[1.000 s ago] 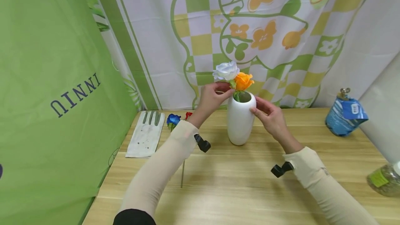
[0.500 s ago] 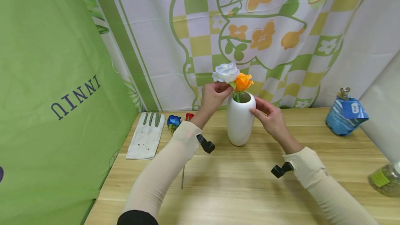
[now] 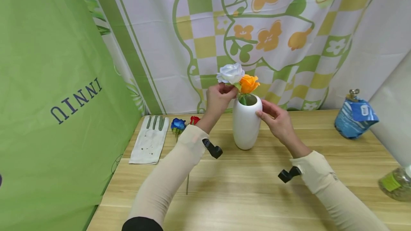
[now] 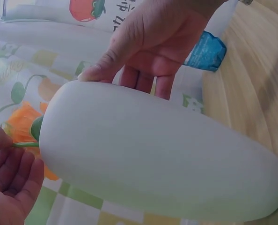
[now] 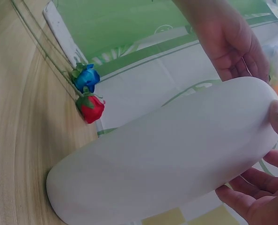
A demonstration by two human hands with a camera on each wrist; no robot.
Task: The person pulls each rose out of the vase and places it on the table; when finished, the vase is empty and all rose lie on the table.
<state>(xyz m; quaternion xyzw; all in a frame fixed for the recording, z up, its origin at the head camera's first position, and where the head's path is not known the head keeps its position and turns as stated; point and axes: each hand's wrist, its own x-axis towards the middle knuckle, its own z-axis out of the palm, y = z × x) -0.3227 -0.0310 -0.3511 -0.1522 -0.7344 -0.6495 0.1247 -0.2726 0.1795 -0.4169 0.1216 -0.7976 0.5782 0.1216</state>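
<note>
A white vase [image 3: 246, 126] stands upright on the table, an orange rose [image 3: 249, 83] rising from its mouth. Beside that bloom is a white rose [image 3: 230, 73]. My left hand [image 3: 219, 99] pinches the white rose's green stem [image 4: 25, 145] just above the rim, as the left wrist view shows. On the vase's right side, near the top, my right hand [image 3: 277, 119] holds it between thumb and fingers. The stems' lower ends are hidden inside the vase.
Left of the vase lie a blue rose [image 3: 178, 124] and a red rose [image 3: 194, 119], partly behind the left arm. A white glove [image 3: 149, 140] is farther left. At right stand a blue bag [image 3: 354, 118] and a jar [image 3: 396, 184]. A patterned curtain [image 3: 160, 45] hangs behind.
The white rose and my left hand have shifted very slightly, with the bloom a touch further left. My right hand keeps its hold on the vase, which stays in place.
</note>
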